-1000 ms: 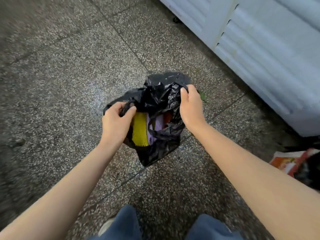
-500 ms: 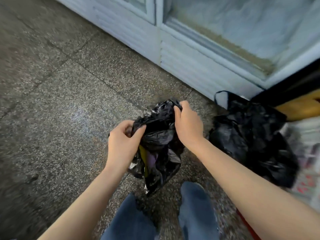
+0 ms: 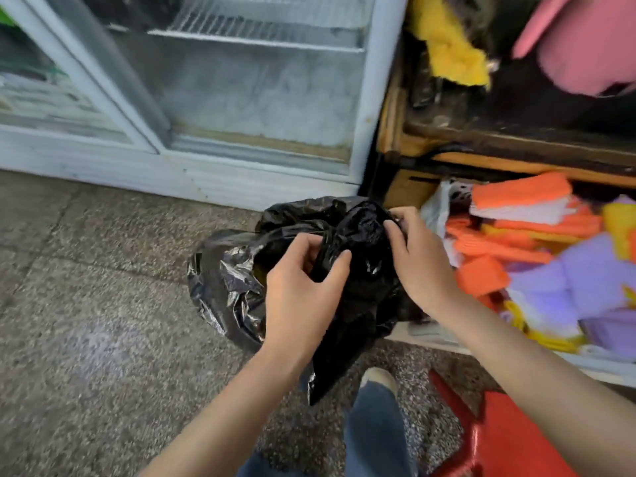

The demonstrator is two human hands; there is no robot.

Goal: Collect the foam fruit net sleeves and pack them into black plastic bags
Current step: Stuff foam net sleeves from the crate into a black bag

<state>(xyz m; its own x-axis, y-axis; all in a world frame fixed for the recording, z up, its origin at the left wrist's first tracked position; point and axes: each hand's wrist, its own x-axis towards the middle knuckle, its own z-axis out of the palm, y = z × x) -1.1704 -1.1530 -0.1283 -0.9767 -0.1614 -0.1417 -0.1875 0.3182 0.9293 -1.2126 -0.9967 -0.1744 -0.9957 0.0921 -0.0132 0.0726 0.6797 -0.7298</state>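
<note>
- Bag (image 3: pixel 364 232): black plastic, crumpled, held up between both hands over the floor (image 3: pixel 103 304), just in front of the fridge (image 3: pixel 258 98). Its lower end hangs down past the left wrist.
- More black plastic (image 3: pixel 223 280) bulges out to the left of the hands, low by the floor. I cannot tell whether it is the same bag or a second one behind it.
- Left hand (image 3: pixel 299 290): thumb and fingers curled in, pinching a fold of the bag near its top.
- Right hand (image 3: pixel 420 266): fingers bent over the bag's upper edge, with the thumb against the plastic, gripping it. The two hands are near each other, and only a bunch of plastic lies between them.
- Sleeves (image 3: pixel 499 242): a loose pile of orange, purple and yellow foam, just right of the right hand, lying in a low white-edged box (image 3: pixel 585 364) under a wooden shelf (image 3: pixel 516 163).
- I see more foam on top of that shelf: a yellow piece (image 3: pixel 451 46) and a pink piece (image 3: pixel 585 46), both blurred.
- From my view I cannot see what the bag holds.
- A jeans leg (image 3: pixel 375 428) and a shoe tip (image 3: pixel 378 376) show below the bag. A red object (image 3: pixel 509 438) sits at the lower right.
</note>
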